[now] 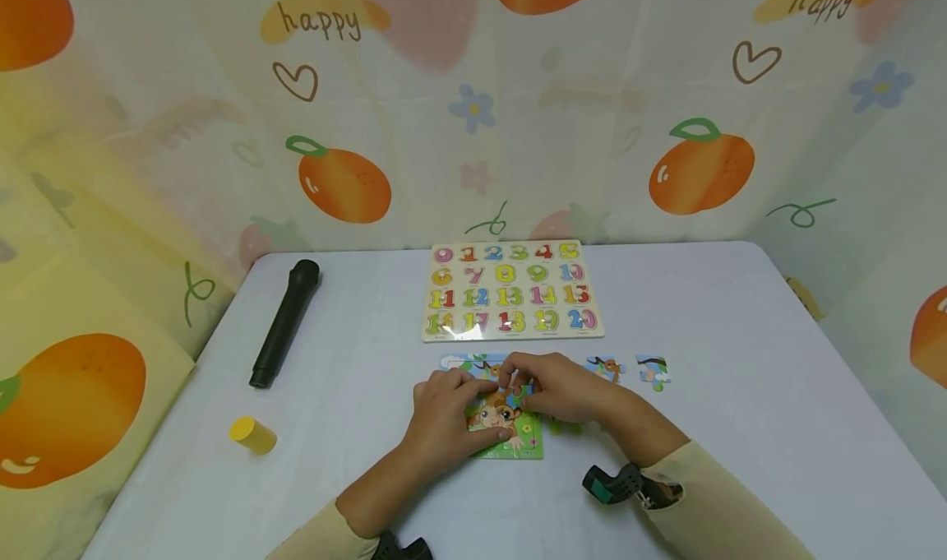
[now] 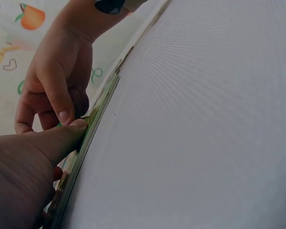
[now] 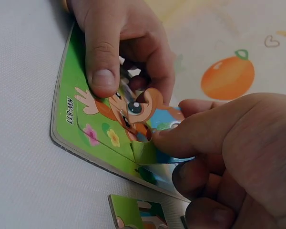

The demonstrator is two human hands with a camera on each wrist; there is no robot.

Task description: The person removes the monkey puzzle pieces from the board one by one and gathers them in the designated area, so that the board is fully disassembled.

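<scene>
A jigsaw puzzle board (image 1: 528, 446) with a cartoon monkey on green lies flat before me. My left hand (image 1: 447, 418) rests over its left side, the thumb pressing on the monkey picture and the other fingers spread toward the upper part. From the right, my right hand (image 1: 558, 386) pinches a puzzle piece (image 3: 145, 151) between thumb and fingers. That piece is tilted, one edge raised above the board in the right wrist view. A loose green piece (image 3: 133, 207) lies beside the board, below the right hand. The left wrist view shows the board edge-on.
Two loose puzzle pieces, one with a deer (image 1: 605, 369) and one with a branch (image 1: 654, 371), lie to the right. Behind stands a number board (image 1: 513, 291), lying flat. At left are a black tube (image 1: 287, 321) and a yellow cylinder (image 1: 253, 435).
</scene>
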